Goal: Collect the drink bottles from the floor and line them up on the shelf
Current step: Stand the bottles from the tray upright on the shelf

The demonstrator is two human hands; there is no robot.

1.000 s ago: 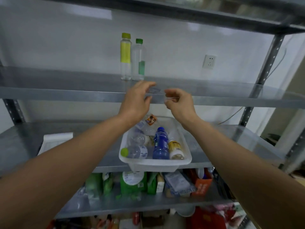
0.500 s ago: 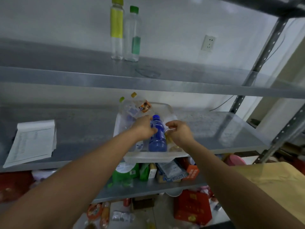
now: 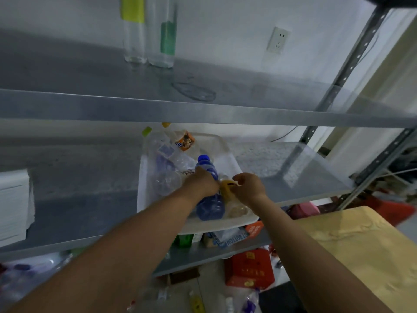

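Our left hand (image 3: 202, 185) wraps the blue bottle (image 3: 208, 199) at mid-body, fingers closed round it; bottle lies in the white tray (image 3: 225, 224) on the middle shelf (image 3: 90, 213), cap pointing far. Just right of it, the yellow-label bottle (image 3: 228, 193) sits under our right hand (image 3: 249, 186), fingers curled and touching its top, grip unclear. Clear bottles (image 3: 167, 177) fill the tray's left side. Two upright bottles (image 3: 150, 30) stand on the upper shelf (image 3: 203, 109), far left. More bottles on the floor (image 3: 209, 297).
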